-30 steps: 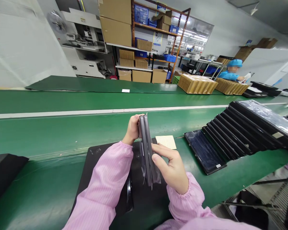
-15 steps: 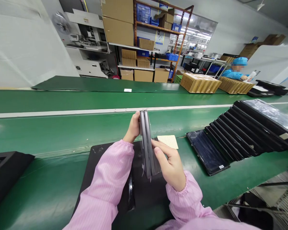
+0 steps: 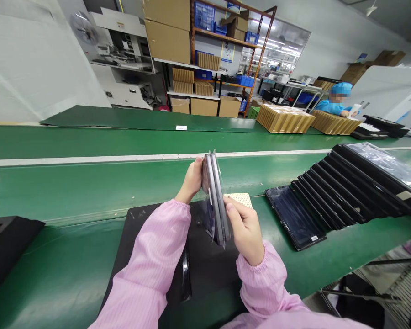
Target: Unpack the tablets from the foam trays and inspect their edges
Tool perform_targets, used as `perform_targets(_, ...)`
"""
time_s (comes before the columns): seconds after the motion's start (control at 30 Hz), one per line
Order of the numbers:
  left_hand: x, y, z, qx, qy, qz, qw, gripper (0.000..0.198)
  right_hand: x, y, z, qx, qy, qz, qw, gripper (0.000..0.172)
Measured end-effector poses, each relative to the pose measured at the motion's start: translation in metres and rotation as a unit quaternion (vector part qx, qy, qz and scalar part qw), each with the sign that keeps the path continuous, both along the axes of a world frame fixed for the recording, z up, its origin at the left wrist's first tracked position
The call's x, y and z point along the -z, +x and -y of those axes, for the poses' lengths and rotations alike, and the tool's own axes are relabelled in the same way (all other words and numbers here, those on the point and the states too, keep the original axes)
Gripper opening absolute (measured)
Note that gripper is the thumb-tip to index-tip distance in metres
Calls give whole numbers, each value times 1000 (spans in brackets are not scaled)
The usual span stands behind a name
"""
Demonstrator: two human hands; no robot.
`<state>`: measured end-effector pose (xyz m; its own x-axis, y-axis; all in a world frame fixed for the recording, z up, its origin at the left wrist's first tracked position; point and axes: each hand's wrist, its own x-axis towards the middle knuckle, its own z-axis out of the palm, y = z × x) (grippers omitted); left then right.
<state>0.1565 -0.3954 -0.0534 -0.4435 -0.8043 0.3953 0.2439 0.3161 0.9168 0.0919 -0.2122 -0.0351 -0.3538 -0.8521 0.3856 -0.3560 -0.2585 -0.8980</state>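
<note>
Two flat, tablet-sized grey panels [image 3: 216, 196] stand on edge, face to face, with clear film sticking out past their rims. My left hand [image 3: 193, 179] is closed on their far left side, its thumb at the top. My right hand [image 3: 244, 226] pinches the near right side, thumb and fingers at the edge. Below them lies a black mat [image 3: 212, 276] with a narrow, shiny black strip [image 3: 185, 274] on it. A cream sheet of small dots [image 3: 240, 199] lies partly hidden behind my right hand.
On the right, a slanting row of several black-framed panels [image 3: 349, 187] leans over a single dark screen panel [image 3: 294, 219]. A black foam piece [image 3: 13, 246] sits at the left. Across the green bench [image 3: 89, 183] are cardboard dividers [image 3: 284, 119] and a person in a blue cap [image 3: 340, 89].
The panels have moved slightly up and right and turned, so more of the left one's film-covered face shows. Both hands keep hold; my right hand has shifted a little along the edge.
</note>
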Motion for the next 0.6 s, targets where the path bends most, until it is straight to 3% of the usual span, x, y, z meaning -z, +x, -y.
perform_targets(0.33, 2, 0, -5, -4, -9, -2, 1000, 77, -5, 1, -17, -36, 12, -112, 993, 51)
perform_targets(0.6, 4, 0, 2, -18, 21, -43, 999, 76, -1, 0, -7, -58, -1, -77, 995, 46)
